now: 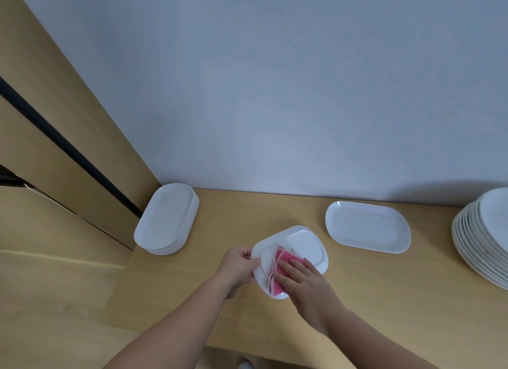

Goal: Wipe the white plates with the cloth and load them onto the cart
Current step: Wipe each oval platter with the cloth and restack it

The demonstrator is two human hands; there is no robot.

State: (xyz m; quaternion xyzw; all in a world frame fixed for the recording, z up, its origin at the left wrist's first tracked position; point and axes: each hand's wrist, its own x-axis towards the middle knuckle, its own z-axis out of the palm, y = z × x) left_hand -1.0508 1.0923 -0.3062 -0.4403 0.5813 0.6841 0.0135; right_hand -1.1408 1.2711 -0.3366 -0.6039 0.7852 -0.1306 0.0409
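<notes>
Plates and cloth
I count two stacks, left stack (165, 220) and right stack (478, 236) (depths unclear), one loose plate (367, 227), one held plate (305, 245), one pink cloth (286, 258).

Glossy white plate (305, 247); pink cloth (283, 272); matt wood counter (357, 300).

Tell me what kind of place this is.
Likely a restaurant or canteen back room, not certain: a left stack and a right stack of white plates on a wooden counter, and the right hand presses a pink cloth on one plate.
</notes>
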